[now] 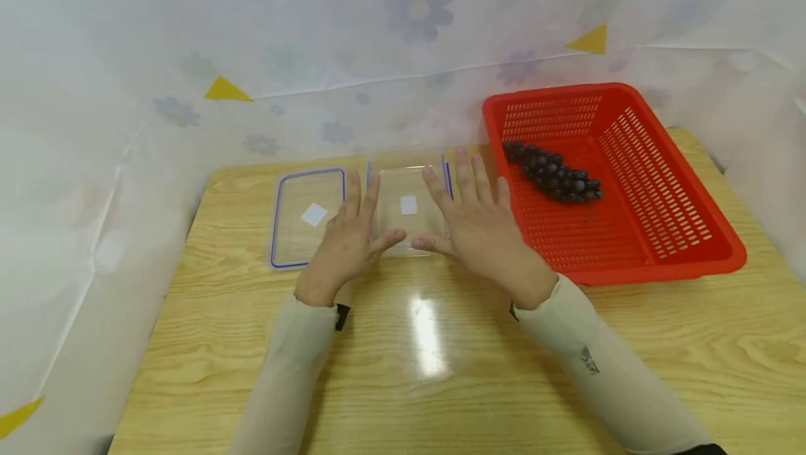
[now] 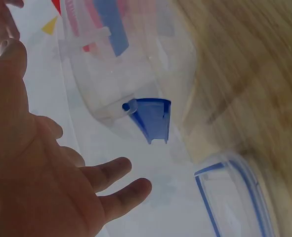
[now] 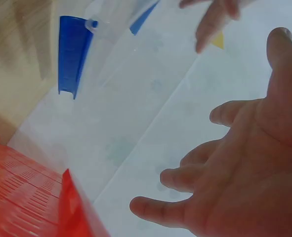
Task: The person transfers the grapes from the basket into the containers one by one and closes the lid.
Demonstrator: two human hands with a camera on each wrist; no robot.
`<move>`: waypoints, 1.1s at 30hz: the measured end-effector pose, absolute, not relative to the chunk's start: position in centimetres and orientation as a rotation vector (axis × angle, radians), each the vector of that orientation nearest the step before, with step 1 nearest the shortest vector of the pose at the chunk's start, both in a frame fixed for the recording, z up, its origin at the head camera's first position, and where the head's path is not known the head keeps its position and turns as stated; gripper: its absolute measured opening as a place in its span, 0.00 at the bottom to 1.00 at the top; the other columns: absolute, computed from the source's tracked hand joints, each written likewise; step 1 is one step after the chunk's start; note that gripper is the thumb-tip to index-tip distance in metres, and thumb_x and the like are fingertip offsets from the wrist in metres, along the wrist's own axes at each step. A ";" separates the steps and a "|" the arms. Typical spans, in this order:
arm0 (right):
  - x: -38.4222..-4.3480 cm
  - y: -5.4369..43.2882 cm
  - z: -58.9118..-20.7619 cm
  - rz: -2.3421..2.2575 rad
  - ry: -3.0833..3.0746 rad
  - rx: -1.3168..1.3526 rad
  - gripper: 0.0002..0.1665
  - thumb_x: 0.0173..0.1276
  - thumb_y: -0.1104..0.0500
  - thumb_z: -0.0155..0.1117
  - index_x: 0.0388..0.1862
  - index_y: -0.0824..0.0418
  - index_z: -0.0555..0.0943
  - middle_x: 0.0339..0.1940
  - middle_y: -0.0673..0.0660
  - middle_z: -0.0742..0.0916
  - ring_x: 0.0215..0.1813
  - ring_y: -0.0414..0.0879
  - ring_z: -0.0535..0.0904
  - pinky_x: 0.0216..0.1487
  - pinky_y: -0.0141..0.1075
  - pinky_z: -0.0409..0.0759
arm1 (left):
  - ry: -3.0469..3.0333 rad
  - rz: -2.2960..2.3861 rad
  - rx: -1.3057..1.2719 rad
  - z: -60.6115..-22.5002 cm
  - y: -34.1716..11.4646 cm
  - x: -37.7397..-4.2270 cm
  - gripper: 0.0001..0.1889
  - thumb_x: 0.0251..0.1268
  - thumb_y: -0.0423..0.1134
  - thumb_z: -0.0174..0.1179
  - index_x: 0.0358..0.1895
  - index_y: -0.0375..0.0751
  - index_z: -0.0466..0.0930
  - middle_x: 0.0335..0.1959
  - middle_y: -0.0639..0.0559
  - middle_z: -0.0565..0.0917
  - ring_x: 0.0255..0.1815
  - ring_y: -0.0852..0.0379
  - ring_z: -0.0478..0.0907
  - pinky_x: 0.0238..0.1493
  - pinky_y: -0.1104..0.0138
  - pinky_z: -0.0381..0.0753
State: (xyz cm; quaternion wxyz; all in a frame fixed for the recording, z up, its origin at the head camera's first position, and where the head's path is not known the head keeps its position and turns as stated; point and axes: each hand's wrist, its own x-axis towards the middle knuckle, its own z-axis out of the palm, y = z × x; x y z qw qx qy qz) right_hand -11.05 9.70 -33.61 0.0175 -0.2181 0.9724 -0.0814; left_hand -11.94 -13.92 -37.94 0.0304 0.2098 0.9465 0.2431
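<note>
Both hands hover with spread fingers over a clear plastic food container (image 1: 393, 182). My left hand (image 1: 345, 245) is by the container's left side, and my right hand (image 1: 481, 231) is by its right side. Neither holds anything; whether any fingertip touches the container, I cannot tell. Blue clips (image 2: 153, 118) hang at the container's sides in the wrist views. Left of it lies a clear lid (image 1: 291, 231) with a blue seal, partly behind my left hand. A bunch of dark grapes (image 1: 554, 175) lies inside a red basket (image 1: 686, 231) on the right.
The wooden table (image 1: 403, 399) is bordered at the back and left by a white flowered sheet (image 1: 352, 35). Yellow triangles (image 1: 227, 89) are on the sheet. White square labels (image 1: 408, 205) mark the container and lid. The basket's left wall stands close to my right hand.
</note>
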 end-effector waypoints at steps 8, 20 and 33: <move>-10.3 10.2 -31.4 -0.286 2.972 -0.658 0.62 0.66 0.21 0.50 0.83 0.41 0.29 0.80 0.64 0.29 0.80 0.64 0.25 0.71 0.72 0.40 | 2.794 0.768 0.495 -38.8 -13.5 -13.0 0.56 0.72 0.64 0.52 0.78 0.49 0.14 0.76 0.43 0.13 0.72 0.22 0.54 0.63 0.36 0.68; -9.6 14.2 -27.7 -0.300 3.018 -0.611 0.60 0.68 0.23 0.50 0.84 0.43 0.32 0.79 0.60 0.26 0.80 0.61 0.26 0.70 0.73 0.42 | 2.767 0.740 0.356 -39.6 -13.7 -13.7 0.59 0.71 0.66 0.55 0.78 0.46 0.16 0.77 0.50 0.16 0.75 0.28 0.52 0.67 0.36 0.61; -15.1 20.3 -26.5 -0.298 2.937 -0.562 0.59 0.72 0.25 0.46 0.84 0.50 0.31 0.79 0.63 0.26 0.79 0.69 0.28 0.67 0.76 0.41 | 2.730 0.748 0.364 -39.5 -13.8 -13.4 0.60 0.70 0.66 0.57 0.78 0.43 0.16 0.77 0.48 0.15 0.65 0.28 0.69 0.61 0.45 0.74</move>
